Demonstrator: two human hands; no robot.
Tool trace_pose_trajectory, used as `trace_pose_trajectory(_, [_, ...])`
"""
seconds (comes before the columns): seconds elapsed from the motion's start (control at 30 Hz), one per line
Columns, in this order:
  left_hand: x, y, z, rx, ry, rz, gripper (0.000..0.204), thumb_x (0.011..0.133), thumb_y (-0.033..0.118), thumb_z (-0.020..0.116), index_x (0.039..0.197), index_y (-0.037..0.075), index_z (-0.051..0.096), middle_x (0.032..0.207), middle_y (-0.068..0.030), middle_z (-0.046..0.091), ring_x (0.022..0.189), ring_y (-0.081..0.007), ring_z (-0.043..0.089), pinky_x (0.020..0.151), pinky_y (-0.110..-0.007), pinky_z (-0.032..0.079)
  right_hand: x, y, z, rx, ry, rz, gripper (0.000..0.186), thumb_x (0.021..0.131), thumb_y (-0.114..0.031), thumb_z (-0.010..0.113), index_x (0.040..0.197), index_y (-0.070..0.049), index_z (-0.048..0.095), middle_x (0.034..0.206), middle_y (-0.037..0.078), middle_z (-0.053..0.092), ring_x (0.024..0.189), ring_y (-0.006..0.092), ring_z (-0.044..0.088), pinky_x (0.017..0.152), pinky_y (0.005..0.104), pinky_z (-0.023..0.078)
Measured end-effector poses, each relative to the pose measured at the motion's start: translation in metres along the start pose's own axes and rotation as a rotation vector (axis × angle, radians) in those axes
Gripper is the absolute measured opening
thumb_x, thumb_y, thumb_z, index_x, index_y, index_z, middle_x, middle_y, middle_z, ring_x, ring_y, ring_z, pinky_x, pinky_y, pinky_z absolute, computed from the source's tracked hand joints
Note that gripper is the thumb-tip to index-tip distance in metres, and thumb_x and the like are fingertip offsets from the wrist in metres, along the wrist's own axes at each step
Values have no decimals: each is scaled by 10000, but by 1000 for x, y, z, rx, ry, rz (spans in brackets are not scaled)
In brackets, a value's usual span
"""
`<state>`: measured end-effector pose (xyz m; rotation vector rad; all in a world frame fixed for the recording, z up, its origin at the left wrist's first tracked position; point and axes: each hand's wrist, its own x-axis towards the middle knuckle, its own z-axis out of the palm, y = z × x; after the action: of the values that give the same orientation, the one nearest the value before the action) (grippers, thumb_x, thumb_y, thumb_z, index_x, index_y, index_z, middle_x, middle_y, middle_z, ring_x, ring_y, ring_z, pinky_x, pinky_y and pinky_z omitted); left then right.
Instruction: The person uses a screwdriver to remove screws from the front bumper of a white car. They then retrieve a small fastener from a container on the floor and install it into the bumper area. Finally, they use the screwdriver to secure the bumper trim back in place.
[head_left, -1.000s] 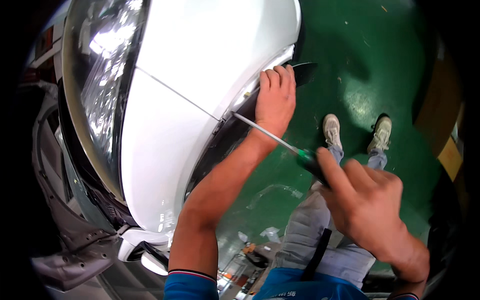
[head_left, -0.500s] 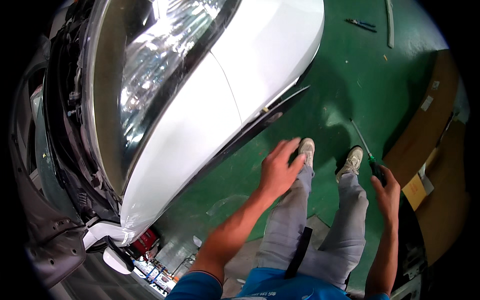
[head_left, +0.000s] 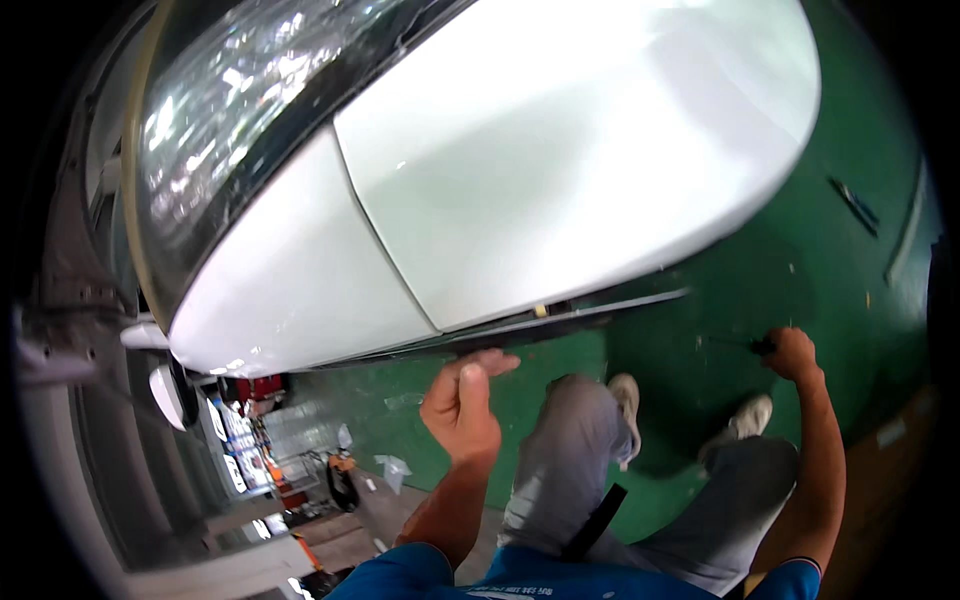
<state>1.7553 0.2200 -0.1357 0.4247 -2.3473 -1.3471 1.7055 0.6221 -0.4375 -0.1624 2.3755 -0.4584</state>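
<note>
My left hand (head_left: 465, 408) is raised beside the lower edge of a car's white front bumper (head_left: 560, 170). Its fingers stretch toward the dark strip (head_left: 575, 320) under that edge; I cannot tell if they touch it. Nothing shows in this hand. Farther right, my right hand (head_left: 795, 353) closes round the dark handle of a screwdriver (head_left: 765, 346), held above the green floor. The shaft points left and is barely visible against the floor. A seam (head_left: 385, 245) separates the bumper from the white panel (head_left: 290, 240) to its left.
A large headlight (head_left: 250, 100) fills the upper left. Pliers (head_left: 855, 207) and a pale strip (head_left: 908, 225) lie on the floor at right. A side mirror (head_left: 172, 397) sticks out at left. Dim cardboard (head_left: 900, 440) is at the right rim.
My view has come closer to the bumper and turned. My left hand has moved to the bumper's lower edge. My right hand now grips the screwdriver's handle and has moved away from the cardboard.
</note>
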Motion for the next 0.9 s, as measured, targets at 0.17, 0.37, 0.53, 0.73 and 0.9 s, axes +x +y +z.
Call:
trace_pose_trajectory(0.17, [-19, -26, 1, 13, 258, 265, 371, 1052, 253, 552, 877, -62, 640, 792, -184, 692, 689, -248, 662, 655, -362, 530, 128, 55, 46, 68, -191, -218, 482, 584, -322, 886, 1015, -135, 781, 995, 134, 747, 954, 361, 699, 849, 469, 566])
trace_pose_trajectory(0.37, [-13, -34, 35, 71, 478, 284, 375, 1040, 241, 566, 811, -46, 642, 712, -119, 635, 619, -191, 620, 573, -320, 478, 223, 137, 117, -125, -168, -127, 364, 739, -314, 787, 1046, -122, 747, 1141, 173, 710, 1081, 389, 657, 905, 475, 562])
trace_pose_trajectory(0.53, [12, -11, 71, -119, 506, 288, 354, 1033, 235, 580, 811, -30, 659, 720, -98, 651, 632, -170, 629, 599, -291, 462, 294, 234, 111, -247, 419, -165, 222, 892, -213, 593, 1071, -136, 700, 1383, 157, 575, 1254, 377, 544, 889, 513, 582])
trace_pose_trajectory(0.73, [-18, -21, 47, -22, 522, 109, 366, 1035, 274, 591, 837, -23, 673, 733, -88, 655, 658, -170, 628, 641, -307, 469, 240, 142, 126, -172, 256, -156, 313, 848, -160, 672, 1141, -53, 667, 1334, 168, 592, 1201, 377, 567, 910, 491, 569])
trace_pose_trajectory(0.9, [-10, -21, 51, -77, 570, 135, 386, 1044, 295, 581, 829, -14, 668, 754, -83, 654, 655, -173, 623, 642, -311, 483, 147, 3, -4, 678, 187, -504, 356, 848, -103, 718, 1177, 27, 673, 1019, 163, 700, 923, 271, 684, 827, 375, 547])
